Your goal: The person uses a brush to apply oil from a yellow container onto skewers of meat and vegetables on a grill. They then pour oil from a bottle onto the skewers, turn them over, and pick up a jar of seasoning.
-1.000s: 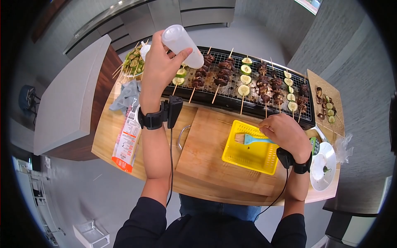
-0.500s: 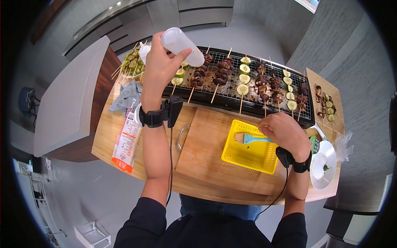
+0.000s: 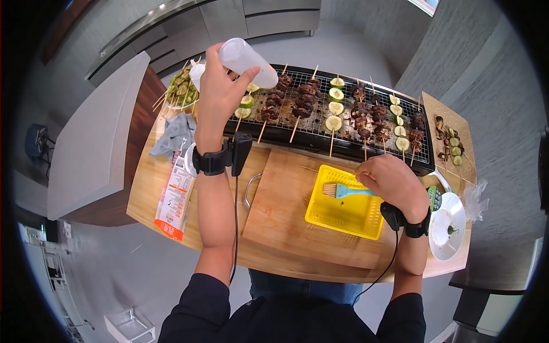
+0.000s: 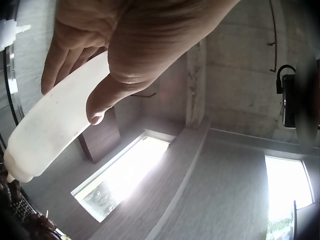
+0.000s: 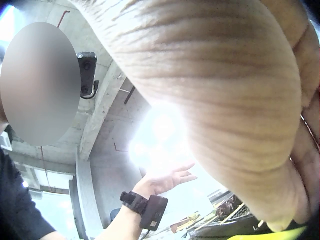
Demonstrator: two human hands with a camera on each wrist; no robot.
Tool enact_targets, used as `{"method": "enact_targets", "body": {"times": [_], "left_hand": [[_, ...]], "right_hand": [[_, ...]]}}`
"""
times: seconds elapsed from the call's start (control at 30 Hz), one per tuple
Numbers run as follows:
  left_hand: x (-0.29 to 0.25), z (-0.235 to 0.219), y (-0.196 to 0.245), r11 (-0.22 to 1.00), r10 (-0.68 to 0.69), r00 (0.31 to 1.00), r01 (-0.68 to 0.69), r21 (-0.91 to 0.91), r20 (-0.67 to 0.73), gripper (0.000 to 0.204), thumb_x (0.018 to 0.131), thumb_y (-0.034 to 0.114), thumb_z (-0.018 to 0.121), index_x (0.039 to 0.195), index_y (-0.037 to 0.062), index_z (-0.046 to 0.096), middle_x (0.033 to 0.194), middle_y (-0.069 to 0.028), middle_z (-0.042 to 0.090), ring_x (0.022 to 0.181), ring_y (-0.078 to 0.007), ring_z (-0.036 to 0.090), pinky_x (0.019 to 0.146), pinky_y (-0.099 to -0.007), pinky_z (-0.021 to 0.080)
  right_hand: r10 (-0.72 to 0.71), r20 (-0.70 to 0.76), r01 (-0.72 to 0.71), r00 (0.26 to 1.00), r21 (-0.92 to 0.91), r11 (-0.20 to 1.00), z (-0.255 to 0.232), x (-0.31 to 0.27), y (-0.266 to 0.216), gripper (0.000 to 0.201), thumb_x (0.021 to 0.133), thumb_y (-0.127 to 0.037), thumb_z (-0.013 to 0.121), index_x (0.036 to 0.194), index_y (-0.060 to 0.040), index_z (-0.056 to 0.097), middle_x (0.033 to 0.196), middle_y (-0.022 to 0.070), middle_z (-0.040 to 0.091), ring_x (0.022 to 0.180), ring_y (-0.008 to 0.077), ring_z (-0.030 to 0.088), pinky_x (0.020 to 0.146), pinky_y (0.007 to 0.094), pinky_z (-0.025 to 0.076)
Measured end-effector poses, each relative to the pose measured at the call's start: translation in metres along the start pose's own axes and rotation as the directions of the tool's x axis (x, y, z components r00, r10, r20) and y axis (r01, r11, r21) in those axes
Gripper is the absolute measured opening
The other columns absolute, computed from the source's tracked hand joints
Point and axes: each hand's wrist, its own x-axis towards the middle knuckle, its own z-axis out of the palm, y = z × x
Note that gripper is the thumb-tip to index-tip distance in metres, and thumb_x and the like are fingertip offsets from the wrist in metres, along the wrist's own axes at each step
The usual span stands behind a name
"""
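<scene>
A translucent white squeeze bottle (image 3: 249,63) is gripped by the left hand (image 3: 220,94), held tilted above the left part of the grill. From the left wrist view, the bottle (image 4: 55,117) slants down with its nozzle near the meat, thumb on one side and fingers on the other. The right hand (image 3: 394,183) hovers at the grill's front edge over the yellow basket (image 3: 343,220), fingers bent. One skewer's stick runs behind it; whether the fingers pinch it is hidden. Meat skewers (image 3: 303,103) and zucchini skewers (image 3: 334,108) lie across the grill (image 3: 280,134).
A blue brush (image 3: 346,191) lies in the basket, on a wooden board (image 3: 280,211). Left are a plate of skewered vegetables (image 3: 182,91), grey cloth (image 3: 174,134) and a packet (image 3: 174,200). Right are a white bowl (image 3: 443,234) and a tray with skewers (image 3: 466,128).
The head view has shifted slightly, so the grill and basket appear a little further left. The left hand keeps its hold on the bottle, and the right hand stays over the basket.
</scene>
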Motion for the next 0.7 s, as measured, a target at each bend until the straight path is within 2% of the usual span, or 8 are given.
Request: {"method": "enact_targets", "body": {"times": [0.33, 0.43, 0.63, 0.7], "left_hand": [[0.001, 0.004, -0.002, 0.999, -0.031, 1.000, 0.031, -0.029, -0.003, 0.064, 0.081, 0.011, 0.077, 0.128, -0.0034, 0.035, 0.121, -0.0186, 0.054, 0.114, -0.0245, 0.059, 0.097, -0.0355, 0.052], [0.002, 0.004, -0.008, 0.998, 0.007, 1.000, -0.008, 0.061, 0.008, 0.063, 0.082, 0.009, 0.076, 0.128, -0.0035, 0.034, 0.121, -0.0188, 0.054, 0.113, -0.0246, 0.059, 0.097, -0.0350, 0.052], [0.002, 0.011, -0.008, 0.998, 0.031, 0.999, -0.032, -0.058, -0.026, 0.063, 0.084, 0.009, 0.075, 0.129, -0.0030, 0.033, 0.121, -0.0197, 0.054, 0.113, -0.0250, 0.059, 0.097, -0.0348, 0.051], [0.002, 0.018, -0.015, 0.993, 0.021, 0.999, -0.026, -0.115, -0.049, 0.064, 0.079, 0.012, 0.079, 0.124, -0.0025, 0.038, 0.114, -0.0209, 0.061, 0.107, -0.0280, 0.063, 0.091, -0.0356, 0.051]], "right_hand": [[-0.003, 0.007, 0.003, 1.000, 0.004, 1.000, -0.001, 0.001, -0.001, 0.015, 0.083, -0.014, 0.066, 0.090, -0.0028, 0.073, 0.081, 0.0175, 0.067, 0.082, 0.0347, 0.065, 0.075, 0.0423, 0.052], [0.015, 0.016, -0.015, 1.000, 0.013, 1.000, -0.002, 0.001, -0.003, 0.016, 0.083, -0.014, 0.066, 0.091, -0.0027, 0.073, 0.082, 0.0175, 0.067, 0.083, 0.0348, 0.065, 0.075, 0.0422, 0.052], [0.003, 0.014, -0.003, 1.000, 0.003, 1.000, -0.002, 0.000, -0.004, 0.015, 0.084, -0.015, 0.065, 0.089, -0.0024, 0.073, 0.081, 0.0177, 0.067, 0.084, 0.0351, 0.064, 0.076, 0.0434, 0.051], [-0.008, 0.015, 0.009, 1.000, -0.012, 1.000, -0.003, 0.000, -0.003, 0.016, 0.084, -0.014, 0.064, 0.090, -0.0019, 0.072, 0.082, 0.0173, 0.067, 0.082, 0.0348, 0.065, 0.075, 0.0420, 0.051]]}}
